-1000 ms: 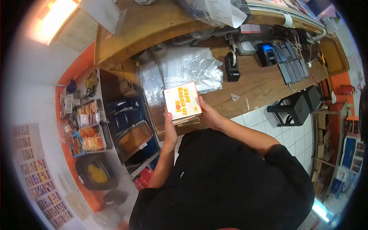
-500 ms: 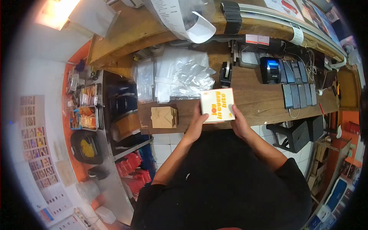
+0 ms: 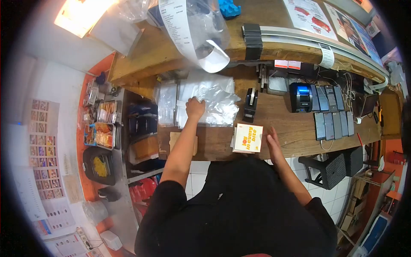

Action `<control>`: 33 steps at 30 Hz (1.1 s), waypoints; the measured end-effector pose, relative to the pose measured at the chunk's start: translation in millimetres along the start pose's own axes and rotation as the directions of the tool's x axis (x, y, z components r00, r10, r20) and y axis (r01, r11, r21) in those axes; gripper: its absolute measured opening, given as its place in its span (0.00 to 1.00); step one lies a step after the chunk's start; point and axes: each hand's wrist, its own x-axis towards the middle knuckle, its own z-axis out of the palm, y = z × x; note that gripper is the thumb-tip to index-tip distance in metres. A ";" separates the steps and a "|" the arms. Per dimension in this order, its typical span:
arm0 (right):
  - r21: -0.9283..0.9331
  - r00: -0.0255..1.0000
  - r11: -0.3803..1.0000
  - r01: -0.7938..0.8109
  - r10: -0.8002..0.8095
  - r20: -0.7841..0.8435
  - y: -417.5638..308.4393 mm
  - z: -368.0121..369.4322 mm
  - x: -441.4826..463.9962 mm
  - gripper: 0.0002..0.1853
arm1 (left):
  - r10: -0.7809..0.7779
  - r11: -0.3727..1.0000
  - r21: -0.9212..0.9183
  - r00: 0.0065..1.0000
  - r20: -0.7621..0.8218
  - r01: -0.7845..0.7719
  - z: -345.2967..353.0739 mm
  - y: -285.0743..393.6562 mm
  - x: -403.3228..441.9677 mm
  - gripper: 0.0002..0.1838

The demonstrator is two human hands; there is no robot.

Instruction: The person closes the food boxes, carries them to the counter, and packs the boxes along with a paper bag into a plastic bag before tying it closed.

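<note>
Though squarish, box lettered forward; right hand uncurled, empty; left hand on plastic, grip unclear

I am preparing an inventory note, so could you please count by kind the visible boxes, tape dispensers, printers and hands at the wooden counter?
White printed box: 1 showing; whether others lie beneath, I cannot tell
Brown box: 1, partly hidden
Tape dispenser: 1
Printer: 1
Hands: 2, left hand and right hand
Total: 6
</note>
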 end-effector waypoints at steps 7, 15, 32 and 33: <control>0.121 0.941 0.988 0.095 -0.050 -0.334 -34.0 -22.0 -25.3 0.36 | -0.112 0.993 -0.033 0.993 0.030 0.113 27.5 57.8 -11.8 0.27; 0.239 0.831 0.970 0.046 0.095 -0.548 -10.2 -33.8 -37.1 0.30 | 0.084 0.965 -0.252 0.996 0.018 -0.076 87.3 69.9 10.5 0.22; -0.696 0.858 0.515 0.500 -0.403 0.318 23.5 -11.2 180.7 0.62 | 0.519 0.775 -0.377 0.851 -0.081 -0.508 192.0 102.5 7.9 0.21; -0.608 0.892 0.652 0.453 -0.338 0.301 23.6 -17.9 182.2 0.60 | 0.523 0.776 -0.363 0.848 -0.087 -0.516 193.2 98.8 7.3 0.21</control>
